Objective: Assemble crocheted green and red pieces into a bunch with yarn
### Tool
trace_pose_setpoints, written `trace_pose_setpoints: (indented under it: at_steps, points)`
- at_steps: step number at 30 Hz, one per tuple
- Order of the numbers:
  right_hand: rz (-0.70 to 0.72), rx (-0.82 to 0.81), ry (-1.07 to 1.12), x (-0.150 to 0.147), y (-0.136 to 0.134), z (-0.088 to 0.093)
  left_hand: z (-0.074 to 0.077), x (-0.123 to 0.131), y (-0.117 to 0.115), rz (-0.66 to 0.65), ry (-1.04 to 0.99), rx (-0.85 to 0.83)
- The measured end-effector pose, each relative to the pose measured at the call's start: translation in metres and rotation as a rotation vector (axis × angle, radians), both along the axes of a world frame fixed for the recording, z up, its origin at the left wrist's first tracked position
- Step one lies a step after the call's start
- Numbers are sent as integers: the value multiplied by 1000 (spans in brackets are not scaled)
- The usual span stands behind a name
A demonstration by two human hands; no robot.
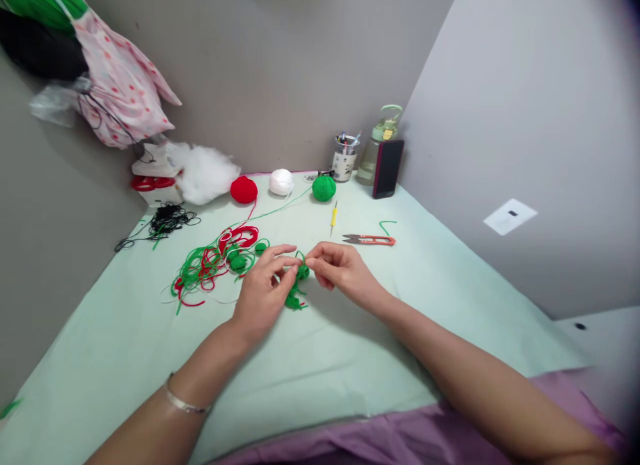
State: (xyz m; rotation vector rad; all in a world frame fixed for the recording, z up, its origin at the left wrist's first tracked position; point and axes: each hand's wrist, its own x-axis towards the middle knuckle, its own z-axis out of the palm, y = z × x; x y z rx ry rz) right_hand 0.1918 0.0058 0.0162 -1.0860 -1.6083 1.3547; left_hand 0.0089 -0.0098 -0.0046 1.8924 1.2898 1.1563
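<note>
Near the middle of the table, my left hand [267, 288] pinches a small green crocheted piece [295, 298], which hangs below its fingers with short loose ends. My right hand [343, 268] meets it from the other side, thumb and forefinger closed on a green yarn end [301, 257] at the top of the piece. The fingertips of both hands almost touch. Beyond my right hand lie a yellow-handled crochet hook [333, 217] and orange-handled thread snips [373, 240]. Left of my left hand is a tangle of green, red and white yarn [205, 265] with small green crocheted balls [237, 261].
Red [244, 190], white [281, 182] and green yarn balls [324, 189] line the back. Behind them stand a pen cup [345, 159], a bottle [370, 158] and a leaning phone [389, 169]. White stuffing [207, 175] and black yarn [170, 221] lie at the left.
</note>
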Motion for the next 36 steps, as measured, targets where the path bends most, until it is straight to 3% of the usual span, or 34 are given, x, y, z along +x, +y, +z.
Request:
trace_pose_setpoints:
  at_steps: [4, 8, 11, 20, 31, 36]
  points:
    - [-53, 178, -180, -5, -8, -1, 3, 0, 4, 26, -301, -233]
    - [-108, 442, -392, -5, -11, -7, 6, 1, 3, 13, -463, -388]
    - [-135, 604, -503, -4, -11, -12, 7, 3, 2, 11, -508, -426]
    - [-157, 870, -715, -6, -12, -17, 13, 6, -1, 0, -601, -492]
    - [-204, 779, -743, -6, -9, -16, 16, 6, 0, 0, -731, -612]
    - [-205, 761, -732, -6, -10, -13, 15, 5, -1, 1, -689, -564]
